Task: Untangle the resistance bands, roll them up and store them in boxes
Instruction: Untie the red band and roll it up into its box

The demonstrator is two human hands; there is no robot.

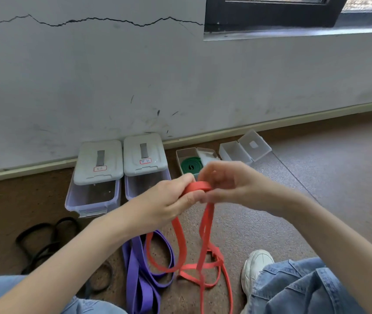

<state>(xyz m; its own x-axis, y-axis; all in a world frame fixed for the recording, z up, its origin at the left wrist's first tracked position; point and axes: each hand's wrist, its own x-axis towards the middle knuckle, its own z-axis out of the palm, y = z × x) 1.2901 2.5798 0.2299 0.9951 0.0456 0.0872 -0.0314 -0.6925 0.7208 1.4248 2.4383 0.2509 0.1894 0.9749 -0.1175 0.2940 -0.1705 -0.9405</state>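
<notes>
Red band (181, 236): flat, soft, rubbery strip; start of a coil at frame centre, the rest hanging down to loose loops on the floor at lower centre.
Left hand (168, 201): fingers and thumb curled round the small red coil, pinching it from the left.
Right hand (228, 182): fingers bent over the coil's right side, wrapping the strip; blurred, so exact contact hard to make out.
Handling: likely light and limp, springy enough to unroll once released; best pinched flat across the coil, tail fed in under slight tension.
Snag risk: hanging loops cross one another low down, and overlap the purple band (139, 275) at lower centre.
Black band (42, 241): lower left, on the floor, loose.
Green band (190, 166): rolled, inside an open small box (184, 154) just above the hands.
Empty box (233, 152): right of it, lid open.
</notes>
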